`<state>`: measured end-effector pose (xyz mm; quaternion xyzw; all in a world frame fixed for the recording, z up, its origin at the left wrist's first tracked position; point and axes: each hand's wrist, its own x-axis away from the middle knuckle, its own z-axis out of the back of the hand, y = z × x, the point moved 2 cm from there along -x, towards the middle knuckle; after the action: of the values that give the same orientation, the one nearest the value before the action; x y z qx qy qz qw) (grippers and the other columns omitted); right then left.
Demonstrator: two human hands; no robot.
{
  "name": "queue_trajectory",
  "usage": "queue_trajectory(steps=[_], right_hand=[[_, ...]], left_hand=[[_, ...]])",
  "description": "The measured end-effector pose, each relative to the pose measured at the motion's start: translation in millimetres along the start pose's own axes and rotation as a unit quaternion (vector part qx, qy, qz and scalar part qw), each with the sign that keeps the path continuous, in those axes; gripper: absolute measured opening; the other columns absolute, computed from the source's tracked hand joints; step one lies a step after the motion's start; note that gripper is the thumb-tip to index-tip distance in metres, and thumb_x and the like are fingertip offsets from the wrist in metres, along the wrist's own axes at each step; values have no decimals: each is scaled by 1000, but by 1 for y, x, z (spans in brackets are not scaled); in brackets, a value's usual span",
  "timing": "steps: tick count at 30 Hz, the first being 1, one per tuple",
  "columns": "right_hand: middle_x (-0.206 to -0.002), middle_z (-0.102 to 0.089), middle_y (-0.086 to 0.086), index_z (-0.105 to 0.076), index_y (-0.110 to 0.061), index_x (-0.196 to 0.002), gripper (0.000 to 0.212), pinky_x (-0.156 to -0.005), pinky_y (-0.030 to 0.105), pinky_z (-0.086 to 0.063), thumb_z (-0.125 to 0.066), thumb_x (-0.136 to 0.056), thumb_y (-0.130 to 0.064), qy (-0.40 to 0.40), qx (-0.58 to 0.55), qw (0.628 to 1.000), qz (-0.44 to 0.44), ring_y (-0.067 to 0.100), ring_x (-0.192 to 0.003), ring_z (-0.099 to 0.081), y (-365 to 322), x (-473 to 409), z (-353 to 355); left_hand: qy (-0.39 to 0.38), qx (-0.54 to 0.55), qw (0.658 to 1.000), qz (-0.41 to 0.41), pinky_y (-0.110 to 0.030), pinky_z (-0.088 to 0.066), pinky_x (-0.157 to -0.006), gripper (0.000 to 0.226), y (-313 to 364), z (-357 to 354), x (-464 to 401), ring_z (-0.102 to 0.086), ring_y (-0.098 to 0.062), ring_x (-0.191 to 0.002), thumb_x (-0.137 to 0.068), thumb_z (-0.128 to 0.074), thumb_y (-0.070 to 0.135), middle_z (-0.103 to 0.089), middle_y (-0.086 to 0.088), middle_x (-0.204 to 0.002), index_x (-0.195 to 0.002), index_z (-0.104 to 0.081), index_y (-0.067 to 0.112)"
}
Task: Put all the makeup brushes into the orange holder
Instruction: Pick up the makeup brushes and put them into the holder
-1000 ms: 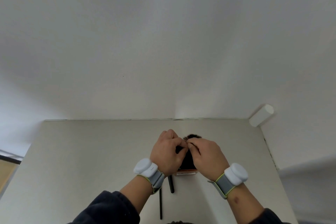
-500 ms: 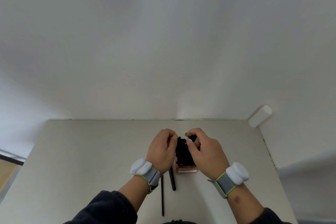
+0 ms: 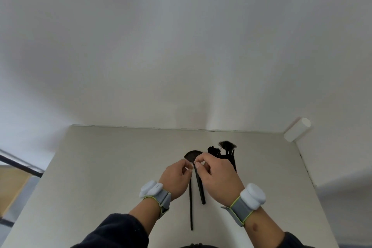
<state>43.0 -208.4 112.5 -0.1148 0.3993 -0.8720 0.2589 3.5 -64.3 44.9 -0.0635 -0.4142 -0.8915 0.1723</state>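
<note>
Two black makeup brushes lie on the pale table. My right hand (image 3: 218, 177) pinches the thicker brush (image 3: 200, 189) just below its round dark head. The top of the thin brush (image 3: 190, 211) runs under my left hand (image 3: 176, 179), whose curled thumb and forefinger pinch at it. Behind my right hand several brushes (image 3: 226, 147) stand upright, one with a fan head. My right hand hides the orange holder they stand in.
The table (image 3: 112, 167) ends at a white wall along its far edge. A white cylinder (image 3: 298, 130) is fixed to the wall at the table's far right corner. The floor shows off the left edge.
Both hands have left the brushes standing in the holder and come nearer and a little left. They now pinch the two brushes lying on the table. The view has tilted.
</note>
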Motion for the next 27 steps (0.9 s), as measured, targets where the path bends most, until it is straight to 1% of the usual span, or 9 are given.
queue_trajectory(steps=[2,3,5,8,15,18,20,23,27], right_hand=[[-50,-48,-10,-57,-29,-84,10,-48,17,-35,-51,-92,-31,-30,26,999,-24,5,-48,-48,0,1,-11],[-53,-50,-9,-57,-29,-84,10,-52,22,-40,-50,-92,-31,-50,38,997,-38,5,-51,-49,1,2,-16],[-71,-62,-7,-59,-26,-94,12,-66,31,-50,-48,-93,-31,-94,77,990,-74,12,-70,-59,6,5,-27],[-100,-67,6,-58,-17,-112,25,-82,33,-50,-45,-94,-29,-145,139,973,-115,25,-95,-60,17,9,-41],[-120,-58,13,-52,-10,-116,27,-89,36,-47,-41,-94,-21,-218,213,939,-158,32,-110,-55,37,16,-62],[-136,-46,13,-41,-11,-133,40,-99,37,-42,-41,-95,-21,-231,194,940,-159,33,-121,-48,42,13,-68],[-144,-37,12,-29,-12,-142,50,-103,38,-40,-43,-95,-21,-233,181,943,-153,33,-126,-45,41,11,-72],[-143,-33,11,-25,-12,-142,53,-97,37,-44,-45,-93,-18,-225,181,946,-146,35,-122,-47,40,2,-82],[-144,-27,14,-19,-9,-144,62,-95,33,-43,-47,-89,-8,-197,208,939,-188,32,-127,-42,49,-9,-93]], left_hand=[[-72,-69,995,28,-24,-41,-68,18,-14,-4,4,-58,-14,-79,-92,-50,32,-65,4,-89,-103,-62,26],[-107,-95,989,42,-24,-42,-73,23,-20,-7,6,-60,-16,-88,-92,-49,33,-67,2,-99,-108,-63,25],[-161,-122,977,62,-24,-43,-80,28,-33,-15,12,-61,-19,-102,-91,-50,35,-67,1,-112,-115,-62,27],[-198,-137,968,67,-25,-44,-86,33,-44,-24,18,-61,-19,-106,-91,-49,33,-67,0,-116,-123,-58,31],[-264,-194,945,21,-37,-47,-96,51,-54,-44,19,-56,-27,-113,-90,-48,34,-48,-5,-129,-139,-38,39],[-275,-210,938,19,-39,-45,-100,55,-61,-40,11,-53,-28,-118,-91,-48,36,-43,-6,-133,-143,-33,39],[-267,-228,936,25,-38,-44,-100,53,-70,-33,7,-52,-28,-119,-90,-49,37,-44,-7,-133,-142,-35,38],[-233,-216,947,50,-36,-45,-98,47,-83,-23,0,-54,-25,-117,-89,-48,35,-46,-5,-130,-136,-42,35],[-211,-198,955,70,-32,-43,-94,41,-89,-18,-4,-55,-24,-113,-89,-48,31,-51,-3,-126,-130,-47,28]])
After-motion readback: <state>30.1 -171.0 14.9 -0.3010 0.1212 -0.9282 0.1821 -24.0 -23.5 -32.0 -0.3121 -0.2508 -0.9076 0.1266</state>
